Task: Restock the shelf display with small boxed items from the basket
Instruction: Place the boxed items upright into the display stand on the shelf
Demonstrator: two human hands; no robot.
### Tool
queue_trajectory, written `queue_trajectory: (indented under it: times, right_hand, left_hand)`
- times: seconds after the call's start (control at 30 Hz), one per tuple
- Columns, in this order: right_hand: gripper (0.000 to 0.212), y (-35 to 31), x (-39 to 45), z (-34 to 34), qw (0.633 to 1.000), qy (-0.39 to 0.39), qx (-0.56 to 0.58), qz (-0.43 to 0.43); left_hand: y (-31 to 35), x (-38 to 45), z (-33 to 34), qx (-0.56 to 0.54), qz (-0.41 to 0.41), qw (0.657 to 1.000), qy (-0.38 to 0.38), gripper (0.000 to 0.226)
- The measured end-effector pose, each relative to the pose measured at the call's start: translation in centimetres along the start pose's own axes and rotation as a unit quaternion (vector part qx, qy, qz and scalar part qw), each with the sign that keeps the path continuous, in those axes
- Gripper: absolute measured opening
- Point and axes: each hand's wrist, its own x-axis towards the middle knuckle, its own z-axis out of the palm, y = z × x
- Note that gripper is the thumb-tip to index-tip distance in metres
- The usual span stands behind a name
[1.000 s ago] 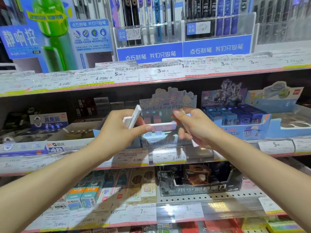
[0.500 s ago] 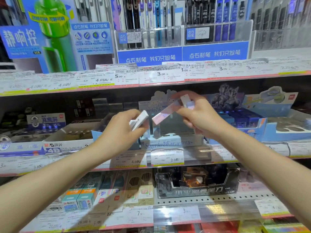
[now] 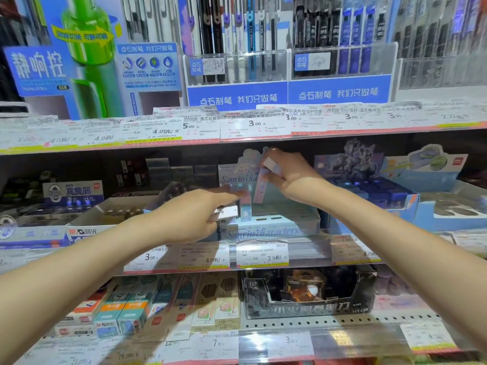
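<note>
— Up at the middle shelf (image 3: 168, 271), what is going on?

— Someone is putting a slim pink box (image 3: 259, 187) into the pale blue display tray (image 3: 290, 226). The right hand (image 3: 286, 176) is pinching the top end of that box with the fingertips, so the box is hanging almost straight down over the tray.

— And the other hand?

— The left hand (image 3: 195, 216) is reaching in low from the left, palm down. Its fingers are closing around a small white box (image 3: 227, 213), and one finger is pointing toward a blue box (image 3: 245, 210) that is already standing in the tray.

— What could go wrong?

— I think the pink box could slip, because only the fingertips are gripping it at one end. It could tip as it is going down and land crooked. It might also be bumping the blue box and knocking it over (they are very close together). The white box looks like it is sticking out of the left hand, so it might fall on the shelf if that hand is busy pushing.

— Where is the basket?

— I am not seeing it. It must be somewhere out of view.

— How are the arms?

— Both are stretching forward, with the right wrist higher and bending down, and the left arm lying lower.
</note>
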Motion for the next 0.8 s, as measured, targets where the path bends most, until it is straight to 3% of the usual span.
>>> queue_trajectory:
  times: [0.3,0.43,0.57,0.8]
  right_hand:
    - [0.017,0.1,-0.1,1.5,0.997,-0.081,-0.002,-0.014]
    - [0.009,0.0,-0.2,1.7,0.997,-0.057,-0.041,-0.038]
    - [0.038,-0.6,-0.2,0.9,0.996,-0.056,-0.052,-0.045]
    - [0.017,-0.4,-0.2,1.8,0.994,-0.074,-0.078,-0.033]
  left_hand:
    - [-0.2,0.4,-1.1,-0.027,0.000,0.998,-0.050,0.061]
    - [-0.4,0.5,-1.3,-0.023,-0.001,0.999,-0.047,0.063]
    - [-0.6,0.5,-1.1,-0.017,-0.002,0.998,-0.053,0.063]
    - [-0.7,0.7,-1.4,-0.024,-0.007,0.998,-0.057,0.063]
